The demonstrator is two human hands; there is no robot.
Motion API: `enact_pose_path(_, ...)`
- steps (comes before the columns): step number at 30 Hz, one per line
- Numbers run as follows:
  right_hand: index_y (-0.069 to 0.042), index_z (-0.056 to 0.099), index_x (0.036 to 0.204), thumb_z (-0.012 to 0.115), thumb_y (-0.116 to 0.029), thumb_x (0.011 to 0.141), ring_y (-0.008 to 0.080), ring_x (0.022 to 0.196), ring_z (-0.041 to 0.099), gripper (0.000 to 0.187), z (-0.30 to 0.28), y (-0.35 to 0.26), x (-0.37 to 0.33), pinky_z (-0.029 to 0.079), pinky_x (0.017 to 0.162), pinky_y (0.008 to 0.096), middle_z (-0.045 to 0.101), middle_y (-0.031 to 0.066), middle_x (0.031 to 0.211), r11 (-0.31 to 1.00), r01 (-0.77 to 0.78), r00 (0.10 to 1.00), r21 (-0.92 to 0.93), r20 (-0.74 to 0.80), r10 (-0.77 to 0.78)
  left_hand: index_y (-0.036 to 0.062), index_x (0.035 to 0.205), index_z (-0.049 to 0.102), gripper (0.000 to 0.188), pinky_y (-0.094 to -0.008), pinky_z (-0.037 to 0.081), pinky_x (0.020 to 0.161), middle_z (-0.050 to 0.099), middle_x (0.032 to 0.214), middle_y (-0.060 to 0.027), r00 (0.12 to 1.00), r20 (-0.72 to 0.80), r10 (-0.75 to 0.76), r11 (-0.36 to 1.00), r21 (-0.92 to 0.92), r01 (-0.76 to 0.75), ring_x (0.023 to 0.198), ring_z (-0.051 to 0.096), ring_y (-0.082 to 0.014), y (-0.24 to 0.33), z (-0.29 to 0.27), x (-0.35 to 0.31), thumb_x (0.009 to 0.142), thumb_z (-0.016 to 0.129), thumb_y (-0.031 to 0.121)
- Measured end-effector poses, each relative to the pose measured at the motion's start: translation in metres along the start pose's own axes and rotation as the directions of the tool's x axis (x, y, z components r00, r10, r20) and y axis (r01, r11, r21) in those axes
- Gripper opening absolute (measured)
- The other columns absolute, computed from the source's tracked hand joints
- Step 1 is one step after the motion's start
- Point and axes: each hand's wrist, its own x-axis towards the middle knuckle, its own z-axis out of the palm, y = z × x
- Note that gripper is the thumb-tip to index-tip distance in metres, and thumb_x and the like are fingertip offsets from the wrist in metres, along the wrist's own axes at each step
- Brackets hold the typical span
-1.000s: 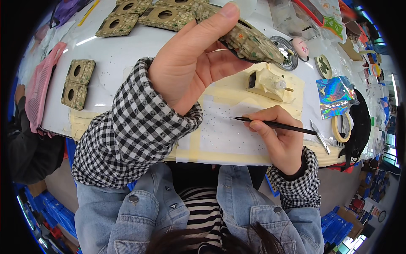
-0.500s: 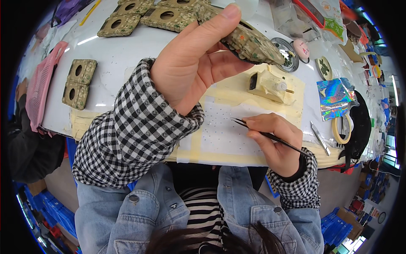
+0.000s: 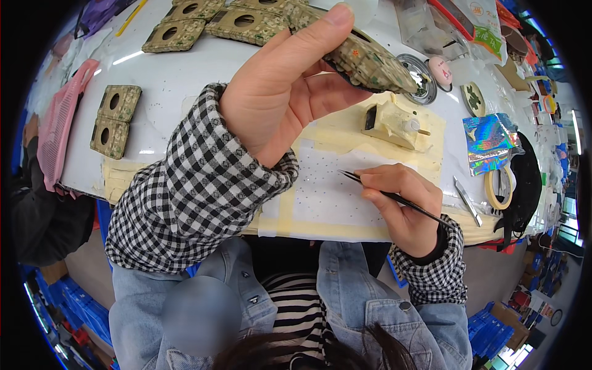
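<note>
Raised over the table, my left hand (image 3: 277, 80) grips a camouflage-patterned model tank hull (image 3: 376, 65), thumb on its top edge and fingers beneath; a small orange mark shows on its side. Lower right, my right hand (image 3: 404, 197) pinches dark tweezers (image 3: 394, 196), their tips pointing left over a white sheet (image 3: 308, 209). Tiny dark specks lie scattered across that sheet. Whether the tips hold a speck is too small to tell. Just beyond the right hand stands a cream taped block (image 3: 394, 123) with a small white-capped bottle or nozzle on it.
More camouflage parts with round holes lie at the back (image 3: 246, 24) and left (image 3: 115, 122). A pink basket (image 3: 65, 123) stands at the left edge. To the right are a round metal dish (image 3: 422, 80), a holographic pouch (image 3: 490, 142), silver tweezers (image 3: 467, 200) and a tape roll (image 3: 498, 188).
Almost nothing differs. The tweezers' tips have shifted very slightly to the right, while the left hand keeps the camouflage hull in nearly the same place.
</note>
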Motion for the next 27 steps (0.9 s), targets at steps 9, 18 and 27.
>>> enact_pose_path(9, 0.001, 0.063, 0.086, 0.069, -0.001, 0.075, 0.0257, 0.080, 0.065, 0.013, 0.0004, -0.0001, 0.0004, 0.050, 0.070, 0.0306, 0.066, 0.0141, 0.085, 1.000, -0.001, 1.000, -0.018, 0.003, 0.002, 0.0040, 0.115, 0.050, 0.035, -0.0311, 0.053, 0.086, 0.060, 0.109, -0.0094, 1.000, 0.000, 0.000, 1.000, 0.004, 0.000, 0.100, 0.060, -0.0195, -0.0008, 0.0012, 0.0003, 0.094, 0.046, 0.032)
enact_pose_path(18, 0.001, 0.063, 0.085, 0.070, -0.001, 0.075, 0.0258, 0.080, 0.065, 0.013, 0.0007, 0.0000, 0.0001, 0.050, 0.070, 0.0306, 0.066, 0.0141, 0.084, 1.000, -0.008, 1.000, -0.015, -0.001, 0.008, 0.0037, 0.117, 0.049, 0.036, -0.0313, 0.053, 0.087, 0.059, 0.111, -0.0099, 1.000, 0.002, 0.001, 1.000, 0.001, -0.001, 0.101, 0.060, -0.0199, -0.0004, 0.0010, 0.0011, 0.095, 0.045, 0.032)
enact_pose_path(27, 0.001, 0.062, 0.085, 0.069, -0.001, 0.075, 0.0265, 0.081, 0.065, 0.013, 0.0004, 0.0016, -0.0003, 0.051, 0.070, 0.0312, 0.065, 0.0143, 0.084, 1.000, 0.003, 1.000, 0.011, 0.011, -0.003, 0.0035, 0.118, 0.048, 0.037, -0.0315, 0.053, 0.088, 0.059, 0.112, -0.0103, 1.000, 0.001, 0.003, 1.000, 0.002, -0.003, 0.102, 0.060, -0.0203, -0.0001, 0.0011, 0.0010, 0.095, 0.044, 0.032)
